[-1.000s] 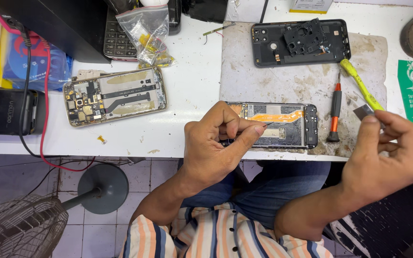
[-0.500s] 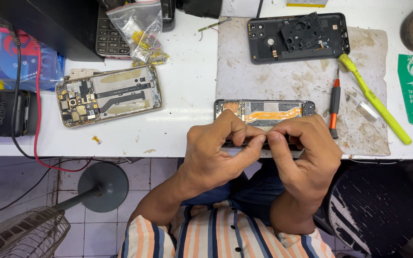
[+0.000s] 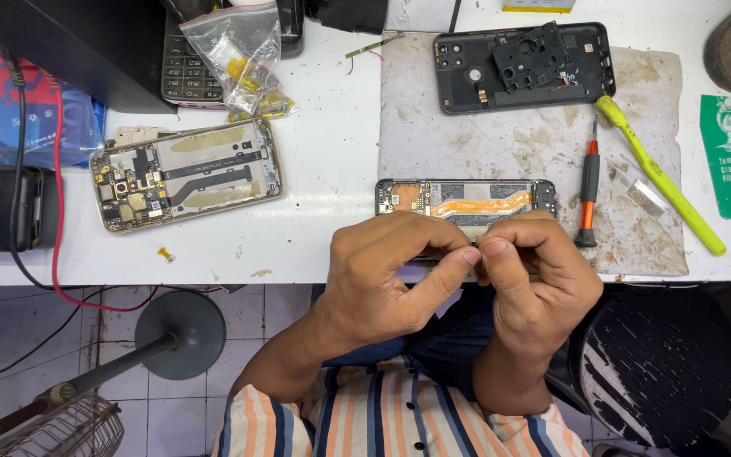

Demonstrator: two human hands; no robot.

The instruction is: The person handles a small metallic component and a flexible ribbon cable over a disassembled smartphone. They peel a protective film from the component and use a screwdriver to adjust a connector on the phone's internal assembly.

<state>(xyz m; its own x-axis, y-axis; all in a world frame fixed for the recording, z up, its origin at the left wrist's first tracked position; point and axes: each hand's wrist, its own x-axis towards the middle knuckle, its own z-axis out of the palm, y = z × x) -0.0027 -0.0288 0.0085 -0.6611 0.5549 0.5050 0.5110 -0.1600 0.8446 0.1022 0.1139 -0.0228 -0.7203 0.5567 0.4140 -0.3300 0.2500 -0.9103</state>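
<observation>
An opened phone (image 3: 467, 199) with an orange flex cable lies on a stained grey mat (image 3: 501, 144) at the table's front edge. My left hand (image 3: 391, 275) and my right hand (image 3: 530, 279) sit side by side over the phone's near edge and hide it. Both hands have the thumb and forefinger pinched. The fingertips of the two hands meet over that edge. Whether anything small is held between them is hidden.
On the mat are a black phone back cover (image 3: 522, 68), a red-handled screwdriver (image 3: 588, 190), a yellow-green pry tool (image 3: 657, 173) and a clear strip (image 3: 645, 199). Left of it lie a second opened phone (image 3: 186, 173), a plastic bag of parts (image 3: 243, 51), a keypad phone (image 3: 184, 76) and cables. A fan stands below the table.
My right hand came in from the right, where it was raised beside the mat, and joined the left at the phone's near edge. The clear strip now lies on the mat.
</observation>
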